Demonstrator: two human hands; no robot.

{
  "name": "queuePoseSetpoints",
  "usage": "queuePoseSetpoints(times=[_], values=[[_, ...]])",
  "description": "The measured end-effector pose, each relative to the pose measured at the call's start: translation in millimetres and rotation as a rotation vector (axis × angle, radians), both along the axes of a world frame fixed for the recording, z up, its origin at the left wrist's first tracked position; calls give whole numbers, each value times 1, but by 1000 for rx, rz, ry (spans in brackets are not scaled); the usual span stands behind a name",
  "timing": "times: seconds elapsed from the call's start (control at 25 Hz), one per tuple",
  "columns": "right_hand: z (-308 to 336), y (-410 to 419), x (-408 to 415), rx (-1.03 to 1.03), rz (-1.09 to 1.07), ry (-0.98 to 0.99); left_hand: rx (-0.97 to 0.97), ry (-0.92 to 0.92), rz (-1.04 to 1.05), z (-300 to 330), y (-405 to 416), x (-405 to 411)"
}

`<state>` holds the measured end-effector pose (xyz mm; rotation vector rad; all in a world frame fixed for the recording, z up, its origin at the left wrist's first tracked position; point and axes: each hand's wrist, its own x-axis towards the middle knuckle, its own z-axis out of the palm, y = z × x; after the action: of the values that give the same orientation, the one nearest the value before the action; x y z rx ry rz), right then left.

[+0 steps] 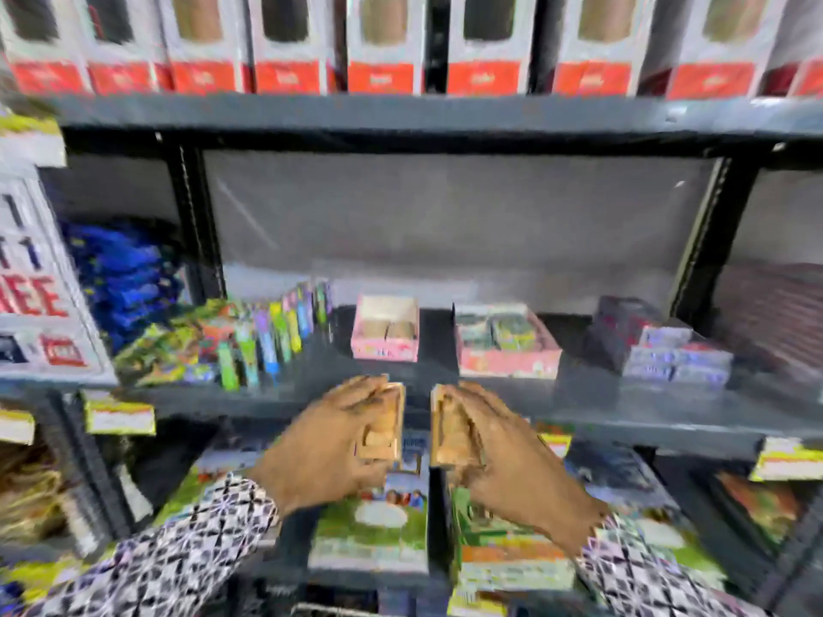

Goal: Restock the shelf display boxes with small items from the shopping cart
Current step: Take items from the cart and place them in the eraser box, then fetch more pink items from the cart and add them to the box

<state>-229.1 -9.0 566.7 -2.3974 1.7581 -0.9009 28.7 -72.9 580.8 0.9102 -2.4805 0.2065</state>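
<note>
My left hand (338, 431) grips a stack of small tan packets (386, 423), held upright just in front of the middle shelf's edge. Close beside it, my right hand (499, 443) grips a second stack of tan packets (447, 431). The two stacks face each other, a narrow gap apart. On the shelf behind them stands a pink display box (385, 329) holding a few tan packets at its front. A wider pink display box (507, 342) to its right holds green and dark packets. The view is motion-blurred. No shopping cart is in sight.
A row of colourful upright packets (276, 336) stands left of the pink boxes, and dark and purple boxes (654, 345) are stacked to the right. The dark shelf edge (623, 416) runs across. Green product boxes (369, 527) fill the shelf below; red-and-white cartons (383, 46) line the shelf above.
</note>
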Motion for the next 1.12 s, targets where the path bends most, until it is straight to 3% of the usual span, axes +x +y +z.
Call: queuePoseSetpoints(times=[0.16,0.32,0.48,0.64,0.84,1.12], values=[[84,-59,7,148,-17,136,323,-71,142,82,-55,-3],[109,-134,25,342,-25,197,591,-56,222,107,-125,-7],[103,-189,36,465,-48,208,615,-148,258,94,-182,-23],[85,-210,34,385,-64,234,639,-160,222,76,-217,-27],[81,-216,34,241,-144,189,473,-7,253,66,-224,-22],[70,-200,54,137,-284,155,269,11,206,48,-194,-23]])
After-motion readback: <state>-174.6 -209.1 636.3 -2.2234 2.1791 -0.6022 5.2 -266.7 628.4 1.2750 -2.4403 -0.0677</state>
